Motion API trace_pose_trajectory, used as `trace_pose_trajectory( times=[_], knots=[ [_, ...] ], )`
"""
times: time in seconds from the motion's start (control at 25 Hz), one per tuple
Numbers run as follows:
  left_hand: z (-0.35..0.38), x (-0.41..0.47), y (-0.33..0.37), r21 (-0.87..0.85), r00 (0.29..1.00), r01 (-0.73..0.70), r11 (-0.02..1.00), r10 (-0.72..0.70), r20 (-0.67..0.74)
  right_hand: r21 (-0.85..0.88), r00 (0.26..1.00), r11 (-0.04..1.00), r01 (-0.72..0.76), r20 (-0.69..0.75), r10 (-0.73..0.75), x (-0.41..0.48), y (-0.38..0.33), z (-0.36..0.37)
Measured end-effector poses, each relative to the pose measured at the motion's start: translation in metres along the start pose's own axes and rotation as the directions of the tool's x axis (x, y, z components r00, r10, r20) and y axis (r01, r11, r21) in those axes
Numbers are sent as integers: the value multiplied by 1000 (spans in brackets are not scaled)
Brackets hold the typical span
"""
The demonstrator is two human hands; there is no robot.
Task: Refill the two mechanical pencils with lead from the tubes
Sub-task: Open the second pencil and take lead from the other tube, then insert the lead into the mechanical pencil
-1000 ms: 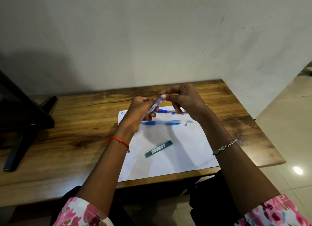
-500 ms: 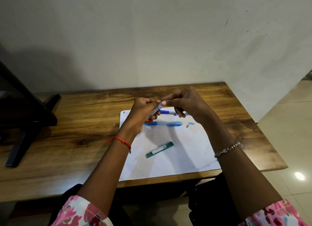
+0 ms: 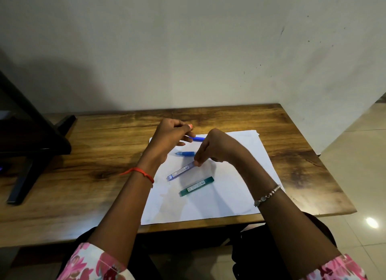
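Right hand [image 3: 211, 148] pinches the upper end of the translucent purple plastic lead tube [image 3: 181, 172]; its lower end rests on the white paper sheet [image 3: 234, 187]. Left hand [image 3: 169, 137] hovers loosely curled; whether it holds anything cannot be determined. Tube long axis runs diagonally, lower-left to upper-right, parallel to the opaque green lead tube [image 3: 196, 186] just beside it. Two smooth blue plastic mechanical pencils [image 3: 184, 153] lie beyond, partly hidden, nearer the left hand, on the grained wooden tabletop [image 3: 104, 154].
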State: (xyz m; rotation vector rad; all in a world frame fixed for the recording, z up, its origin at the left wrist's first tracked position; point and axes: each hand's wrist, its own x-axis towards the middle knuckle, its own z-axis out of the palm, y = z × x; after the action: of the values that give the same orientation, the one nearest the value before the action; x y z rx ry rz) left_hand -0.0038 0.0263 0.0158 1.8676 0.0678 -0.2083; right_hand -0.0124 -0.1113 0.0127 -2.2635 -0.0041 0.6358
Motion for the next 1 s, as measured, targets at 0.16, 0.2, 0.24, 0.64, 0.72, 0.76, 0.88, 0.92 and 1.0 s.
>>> trace_pose_trajectory(
  times=[0.16, 0.2, 0.24, 0.64, 0.72, 0.76, 0.88, 0.92, 1.0],
  knots=[
    [0, -1, 1, -35, 999, 4, 999, -2, 46, -18, 999, 1000, 18, -51, -18, -3, -2, -4],
    [-1, -1, 2, -53, 998, 3, 999, 0, 60, 53, 993, 998, 42, -112, -36, -4, 0, -8],
    [-1, -2, 2, -67, 997, 1, 998, 4, 74, 151, 982, 986, 76, -183, -48, -5, 4, -13],
    [9, 0, 3, -31, 994, -15, 999, 19, 108, 602, 937, 769, 215, -349, 11, -4, 10, -28],
    [14, 1, -1, 160, 988, -146, 976, 134, 81, 642, 909, 714, 279, -417, 21, -3, 15, -34],
    [17, 1, -3, 300, 975, -220, 928, 198, 100, 656, 891, 689, 308, -452, 33, -3, 16, -37],
    [29, 1, -13, 593, 935, -353, 724, 247, 255, 665, 848, 652, 365, -526, 61, -1, 19, -42],
    [32, 0, -14, 653, 928, -370, 660, 236, 288, 661, 839, 648, 379, -541, 60, 0, 19, -42],
    [38, 0, -17, 719, 922, -387, 577, 227, 314, 646, 829, 653, 395, -557, 50, 1, 19, -41]
  ],
)
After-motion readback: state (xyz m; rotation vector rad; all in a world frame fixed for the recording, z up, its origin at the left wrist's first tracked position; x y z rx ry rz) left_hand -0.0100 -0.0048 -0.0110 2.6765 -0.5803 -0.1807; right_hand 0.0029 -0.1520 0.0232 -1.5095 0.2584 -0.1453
